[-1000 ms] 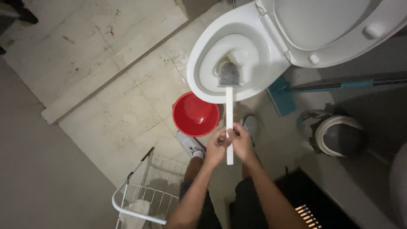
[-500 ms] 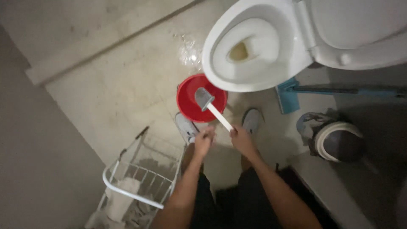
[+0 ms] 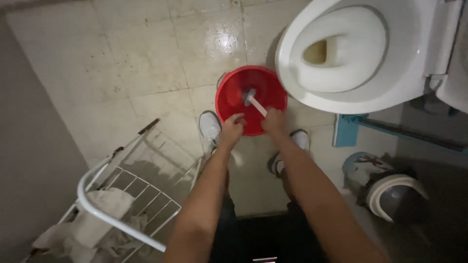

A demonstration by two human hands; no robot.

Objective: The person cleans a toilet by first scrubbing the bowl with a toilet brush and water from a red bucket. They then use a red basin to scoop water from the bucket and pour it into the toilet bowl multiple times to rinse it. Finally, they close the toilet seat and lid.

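Fingers of the right hand [image 3: 274, 122] close around the near end of the toilet brush [image 3: 254, 102]; that end of the white handle is hidden inside the fist. Left hand [image 3: 232, 127] curls on the rim of the red bucket [image 3: 229, 97], its fingertips hard to make out. Brush long axis runs from the right fingers up and to the left, bristle head pointing down into the bucket, detail blurred. Beyond the bucket, the open toilet bowl [image 3: 292, 58] is cut off at the frame edge. Below the left hand stands a white wire rack [image 3: 92, 204].
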